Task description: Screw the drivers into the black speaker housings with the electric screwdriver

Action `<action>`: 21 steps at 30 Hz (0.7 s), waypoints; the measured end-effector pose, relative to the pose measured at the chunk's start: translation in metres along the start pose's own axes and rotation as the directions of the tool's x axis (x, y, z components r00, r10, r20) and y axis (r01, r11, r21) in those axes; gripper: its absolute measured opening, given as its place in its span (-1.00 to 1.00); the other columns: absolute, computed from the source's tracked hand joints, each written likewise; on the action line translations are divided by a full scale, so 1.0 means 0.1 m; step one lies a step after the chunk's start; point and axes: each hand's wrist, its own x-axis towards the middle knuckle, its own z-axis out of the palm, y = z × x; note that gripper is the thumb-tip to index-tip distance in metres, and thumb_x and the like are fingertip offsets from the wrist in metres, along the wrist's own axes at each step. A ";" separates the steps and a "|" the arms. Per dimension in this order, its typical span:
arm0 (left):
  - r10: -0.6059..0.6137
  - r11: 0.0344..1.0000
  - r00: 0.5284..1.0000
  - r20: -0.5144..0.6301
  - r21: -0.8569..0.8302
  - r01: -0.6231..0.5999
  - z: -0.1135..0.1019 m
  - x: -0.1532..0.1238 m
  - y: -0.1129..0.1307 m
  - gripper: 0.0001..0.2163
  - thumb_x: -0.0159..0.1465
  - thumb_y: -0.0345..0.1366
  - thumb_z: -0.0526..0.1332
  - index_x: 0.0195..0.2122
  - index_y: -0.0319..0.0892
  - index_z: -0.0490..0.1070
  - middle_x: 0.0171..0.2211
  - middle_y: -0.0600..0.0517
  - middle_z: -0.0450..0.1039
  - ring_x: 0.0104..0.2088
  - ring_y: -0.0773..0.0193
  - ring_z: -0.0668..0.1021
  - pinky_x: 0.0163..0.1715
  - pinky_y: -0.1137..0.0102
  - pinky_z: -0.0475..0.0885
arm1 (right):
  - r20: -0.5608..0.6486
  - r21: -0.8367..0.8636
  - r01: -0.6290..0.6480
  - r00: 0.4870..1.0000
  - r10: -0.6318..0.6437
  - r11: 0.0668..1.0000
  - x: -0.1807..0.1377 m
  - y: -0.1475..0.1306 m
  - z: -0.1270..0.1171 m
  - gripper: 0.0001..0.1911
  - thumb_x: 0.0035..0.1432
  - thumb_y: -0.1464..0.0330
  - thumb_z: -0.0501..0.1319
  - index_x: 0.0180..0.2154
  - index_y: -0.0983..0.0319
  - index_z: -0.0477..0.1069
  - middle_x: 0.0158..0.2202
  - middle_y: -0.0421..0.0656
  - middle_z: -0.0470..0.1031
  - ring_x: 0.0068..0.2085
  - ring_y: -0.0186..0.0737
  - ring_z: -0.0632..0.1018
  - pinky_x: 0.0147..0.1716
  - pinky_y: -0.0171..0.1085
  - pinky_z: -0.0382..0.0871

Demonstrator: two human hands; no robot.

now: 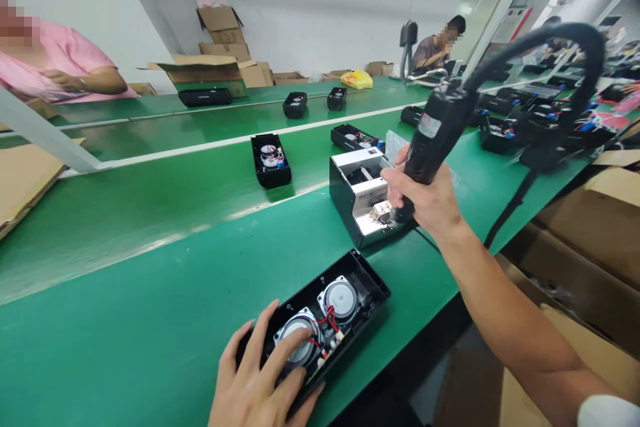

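Observation:
An open black speaker housing lies on the green bench near its front edge, with two round speaker drivers and red wires inside. My left hand rests on its near end, fingers spread flat over the left driver. My right hand is closed round a black electric screwdriver, whose tip points down into a grey screw feeder box just behind the housing. A thick black cable arches from the screwdriver's top to the right.
More open speaker housings ride the green conveyor belt beyond. Finished black units crowd the right end. Cardboard boxes stand at back and at right. A person in pink and another seated person work across the line.

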 end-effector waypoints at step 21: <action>-0.005 1.000 1.000 0.025 -0.011 0.005 -0.03 -0.01 0.02 -0.83 0.30 -0.15 0.41 -0.40 -0.03 0.52 0.04 0.19 0.68 0.40 -0.19 0.36 0.34 -0.02 0.10 | 0.256 0.154 -0.161 0.960 0.118 0.975 -0.29 -0.25 0.04 -0.67 0.21 0.26 0.47 -0.04 0.07 0.45 -0.64 -0.41 0.37 -0.68 -0.32 0.36 -0.65 -0.26 0.26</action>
